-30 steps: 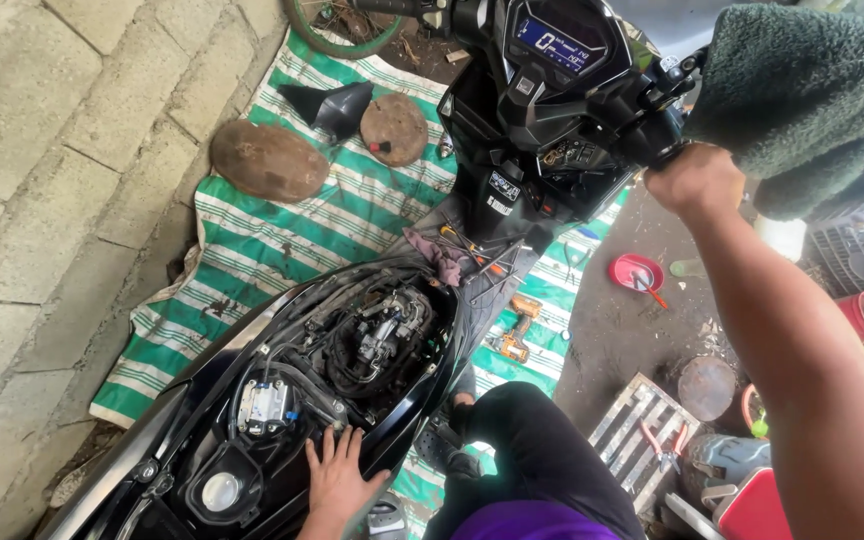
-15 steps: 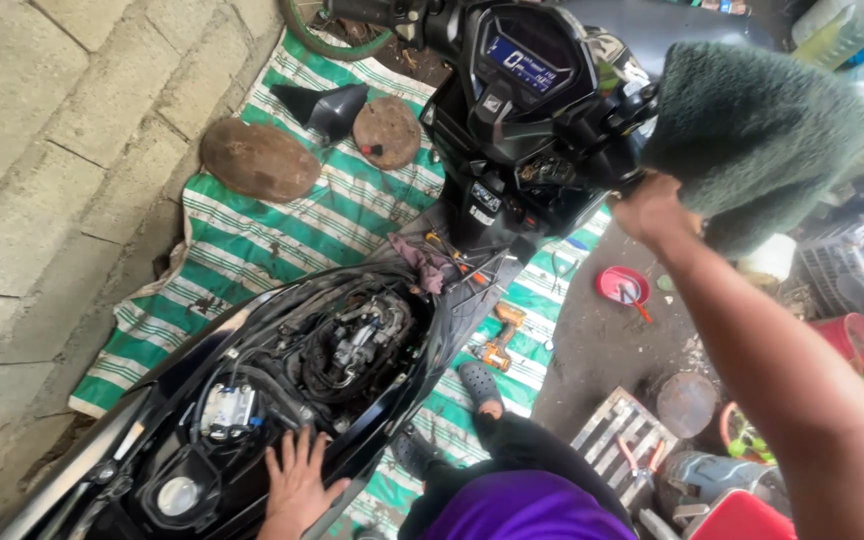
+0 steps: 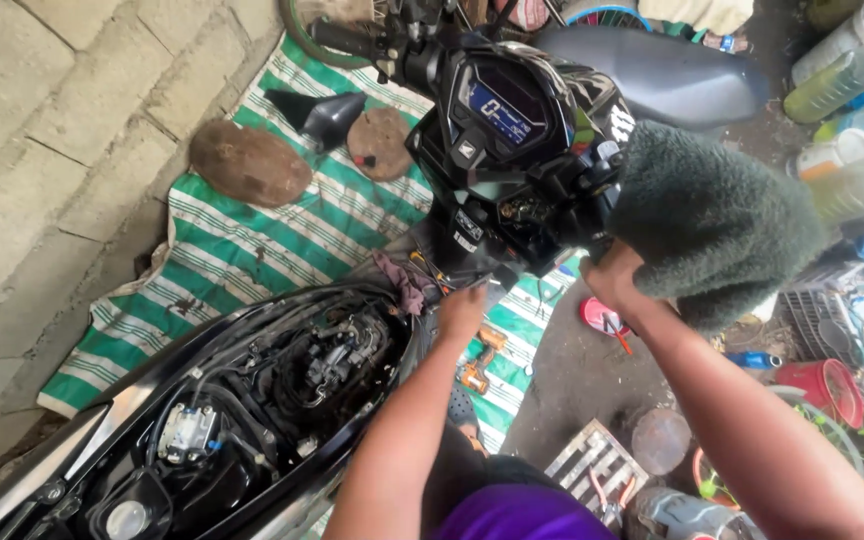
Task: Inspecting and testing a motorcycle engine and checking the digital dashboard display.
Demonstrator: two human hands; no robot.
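A black scooter stands below me with its seat off, so the open engine bay [image 3: 292,380] with hoses and wiring shows. Its dashboard [image 3: 500,110] with a lit blue display is at top centre. My right hand [image 3: 614,278] grips the right handlebar end, under a dark green fuzzy cloth [image 3: 717,225] that covers the grip. My left hand [image 3: 462,310] reaches to the front panel below the dashboard, beside a purple rag [image 3: 402,282]; its fingers are hidden, so what it touches is unclear.
A green-and-white striped mat [image 3: 252,250] lies under the scooter, with two brown round covers [image 3: 249,163] and a black mirror [image 3: 324,115] on it. A stone wall [image 3: 42,150] runs on the left. Orange tool [image 3: 477,362], red dish [image 3: 602,318], bottles and buckets crowd the right.
My left hand has left the rear edge of the engine bay and moved forward to the panel under the dashboard. The view has shifted nearer the handlebar; my right hand stays there.
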